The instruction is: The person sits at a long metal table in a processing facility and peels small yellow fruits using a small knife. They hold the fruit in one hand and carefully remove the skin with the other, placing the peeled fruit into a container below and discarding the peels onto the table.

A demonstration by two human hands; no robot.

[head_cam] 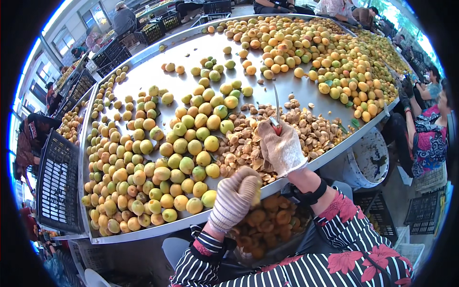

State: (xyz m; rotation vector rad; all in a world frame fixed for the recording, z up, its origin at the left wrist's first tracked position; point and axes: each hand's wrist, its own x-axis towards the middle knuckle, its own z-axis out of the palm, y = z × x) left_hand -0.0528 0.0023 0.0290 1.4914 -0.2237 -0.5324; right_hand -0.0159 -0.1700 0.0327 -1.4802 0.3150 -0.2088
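Note:
My right hand (281, 147), in a stained knit glove, grips the red handle of a curved metal blade (277, 100) that points away from me over a heap of brown fruit stones (244, 143). Closed in a striped knit glove, my left hand (235, 197) is at the near edge of the metal table (143, 235); a bit of yellow shows at its fingers, probably a fruit. Whole apricots (179, 145), green to orange, lie left of the stones. Below the table edge, between my knees, opened apricots (267, 219) fill a container whose rim is mostly hidden.
A larger apricot pile (344, 68) covers the far right. A black plastic crate (59, 183) leans at the table's left end. A white bucket (369, 158) stands below the right edge. Co-workers sit around, one in a patterned top (430, 140) at right.

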